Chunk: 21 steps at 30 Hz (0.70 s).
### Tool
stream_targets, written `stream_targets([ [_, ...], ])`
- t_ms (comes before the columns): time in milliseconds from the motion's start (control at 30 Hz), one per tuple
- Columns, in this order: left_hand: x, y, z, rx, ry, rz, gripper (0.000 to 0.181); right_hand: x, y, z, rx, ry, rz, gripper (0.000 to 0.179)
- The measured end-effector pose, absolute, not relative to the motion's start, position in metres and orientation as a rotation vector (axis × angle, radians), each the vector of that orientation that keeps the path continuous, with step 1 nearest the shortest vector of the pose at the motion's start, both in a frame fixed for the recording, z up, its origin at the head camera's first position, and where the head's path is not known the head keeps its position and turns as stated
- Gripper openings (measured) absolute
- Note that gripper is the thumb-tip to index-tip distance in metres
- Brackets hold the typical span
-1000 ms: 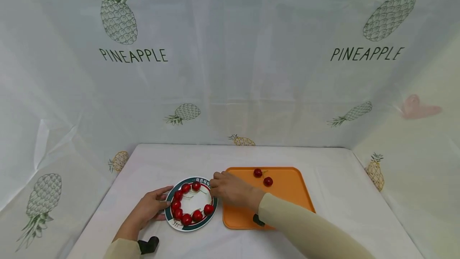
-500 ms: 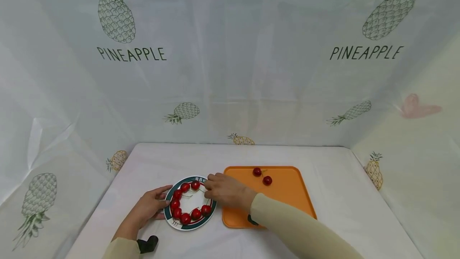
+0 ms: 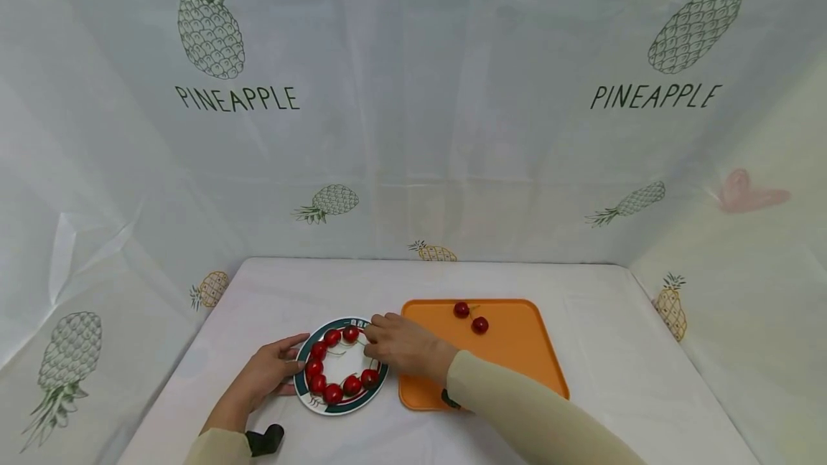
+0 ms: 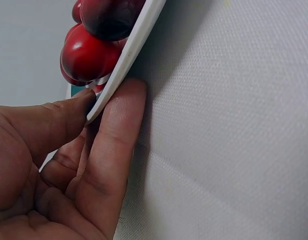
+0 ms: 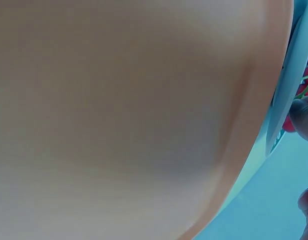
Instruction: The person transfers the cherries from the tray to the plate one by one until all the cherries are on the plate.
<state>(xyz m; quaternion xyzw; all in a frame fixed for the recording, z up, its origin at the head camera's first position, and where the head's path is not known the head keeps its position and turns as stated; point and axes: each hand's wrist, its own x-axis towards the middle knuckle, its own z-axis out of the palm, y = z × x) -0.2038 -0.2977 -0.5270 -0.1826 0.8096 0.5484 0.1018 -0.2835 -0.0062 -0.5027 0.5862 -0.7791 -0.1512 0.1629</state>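
Observation:
My left hand (image 3: 265,370) pinches the left edge of a round plate (image 3: 349,362) with a green rim. In the left wrist view, the thumb lies on top of the rim and a finger (image 4: 119,125) beneath it, with the plate tilted in that picture. Red cherries (image 3: 332,393) with stems line the plate in an open ring. My right hand (image 3: 400,341) reaches over the plate's right side with its fingers bent. At the thumb (image 5: 303,115) in the right wrist view, a red cherry (image 5: 289,125) shows by the rim, mostly hidden behind the thumb.
An orange tray (image 3: 510,364) lies right of the plate, under the right forearm. Two cherries (image 3: 480,325) sit near its back edge. A white cloth (image 3: 310,293) covers the table, and a pineapple-print curtain (image 3: 439,128) hangs behind and at both sides.
My right hand has shifted slightly left, farther over the plate's right side. My left hand keeps its hold on the rim, and the tray's two cherries stay in place.

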Motion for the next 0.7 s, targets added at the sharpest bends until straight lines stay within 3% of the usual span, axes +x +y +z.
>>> stream_targets([
  [300, -0.205, -0.297, -0.528, -0.539, 2.390, 1.610, 0.061, -0.282, 0.003, -0.500, 1.590, -2.251, -0.387, 0.022],
  [700, -0.205, -0.297, -0.529, -0.541, 2.385, 1.616, 0.062, -0.285, 0.024, -0.499, 1.450, -2.262, -0.333, 0.032],
])
